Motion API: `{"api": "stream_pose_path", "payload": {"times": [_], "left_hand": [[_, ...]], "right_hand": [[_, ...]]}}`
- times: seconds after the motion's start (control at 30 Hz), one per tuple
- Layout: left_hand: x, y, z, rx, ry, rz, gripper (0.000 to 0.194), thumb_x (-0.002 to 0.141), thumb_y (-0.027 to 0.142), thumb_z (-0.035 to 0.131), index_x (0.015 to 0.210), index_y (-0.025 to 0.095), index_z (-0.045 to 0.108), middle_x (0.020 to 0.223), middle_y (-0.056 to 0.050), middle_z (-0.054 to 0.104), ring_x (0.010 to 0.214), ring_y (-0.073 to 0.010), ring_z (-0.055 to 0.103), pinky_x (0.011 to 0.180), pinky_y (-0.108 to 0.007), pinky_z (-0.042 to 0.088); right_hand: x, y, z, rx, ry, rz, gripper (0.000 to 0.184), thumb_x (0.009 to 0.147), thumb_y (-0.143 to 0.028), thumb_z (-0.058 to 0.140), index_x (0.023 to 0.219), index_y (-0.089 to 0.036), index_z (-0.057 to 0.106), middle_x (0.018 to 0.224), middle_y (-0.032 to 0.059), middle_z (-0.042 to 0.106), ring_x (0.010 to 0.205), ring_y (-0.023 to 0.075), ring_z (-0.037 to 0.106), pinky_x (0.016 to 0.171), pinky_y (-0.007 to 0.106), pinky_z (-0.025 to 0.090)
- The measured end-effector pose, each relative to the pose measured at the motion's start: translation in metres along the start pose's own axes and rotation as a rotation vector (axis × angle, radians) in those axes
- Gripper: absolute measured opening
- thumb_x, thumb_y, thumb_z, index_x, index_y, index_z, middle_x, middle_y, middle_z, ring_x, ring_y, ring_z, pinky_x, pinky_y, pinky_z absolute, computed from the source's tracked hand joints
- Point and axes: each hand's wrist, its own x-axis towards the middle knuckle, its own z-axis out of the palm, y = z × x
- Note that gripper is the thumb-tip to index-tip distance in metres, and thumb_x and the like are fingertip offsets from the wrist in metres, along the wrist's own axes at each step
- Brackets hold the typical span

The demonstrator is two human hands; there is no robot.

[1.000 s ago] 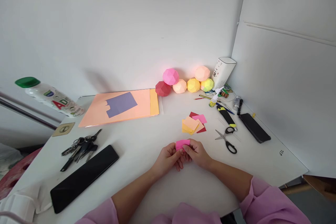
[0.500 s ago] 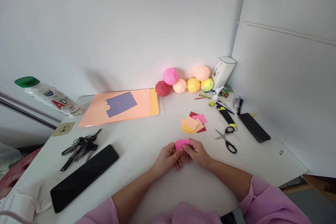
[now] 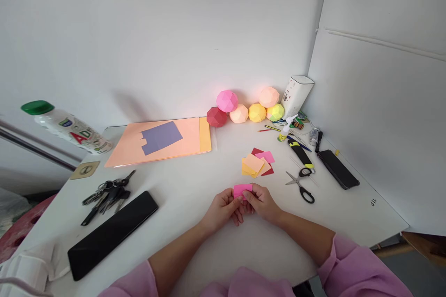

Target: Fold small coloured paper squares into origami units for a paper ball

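Observation:
A small folded pink paper is pinched between both my hands just above the white table. My left hand grips its left end with curled fingers. My right hand grips its right end, thumb on top. A loose pile of small coloured paper squares lies just beyond my hands. Scissors with black handles lie to the right of the pile.
Several folded paper balls line the back wall beside a white box. Large orange sheets with a purple piece lie at back left. Keys, a black flat case, a phone, a glue bottle and pens surround the work spot.

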Motion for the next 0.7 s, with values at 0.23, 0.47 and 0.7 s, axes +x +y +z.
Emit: {"api": "stream_pose_path", "payload": {"times": [0.23,0.47,0.7], "left_hand": [[0.0000,-0.0001,-0.0030,-0.087,0.020,0.021,0.037,0.077,0.051,0.060,0.079,0.016,0.047,0.060,-0.001,0.064,0.043,-0.0130,0.060,0.038,-0.022,0.046],[-0.0010,0.0030,-0.0015,-0.110,0.062,0.020,0.036,0.076,0.050,0.062,0.080,0.016,0.049,0.061,0.000,0.064,0.045,-0.0133,0.061,0.038,-0.022,0.047],[-0.0016,0.0045,0.0005,-0.074,0.085,-0.013,0.038,0.074,0.052,0.062,0.079,0.017,0.049,0.059,0.000,0.064,0.044,-0.0136,0.060,0.038,-0.023,0.046]], "right_hand": [[-0.0001,-0.0059,-0.0002,0.023,-0.017,0.049,0.031,0.087,-0.046,0.050,0.092,-0.016,0.054,0.060,-0.0025,0.055,0.050,0.0100,0.049,0.049,0.023,0.042],[0.0009,-0.0043,-0.0014,0.003,-0.037,0.061,0.030,0.087,-0.046,0.050,0.080,-0.016,0.054,0.059,-0.0020,0.057,0.048,0.0101,0.052,0.046,0.022,0.041],[0.0011,-0.0059,-0.0009,0.007,-0.016,0.080,0.032,0.085,-0.047,0.052,0.075,-0.017,0.050,0.059,-0.0017,0.059,0.046,0.0098,0.053,0.045,0.022,0.042]]}}
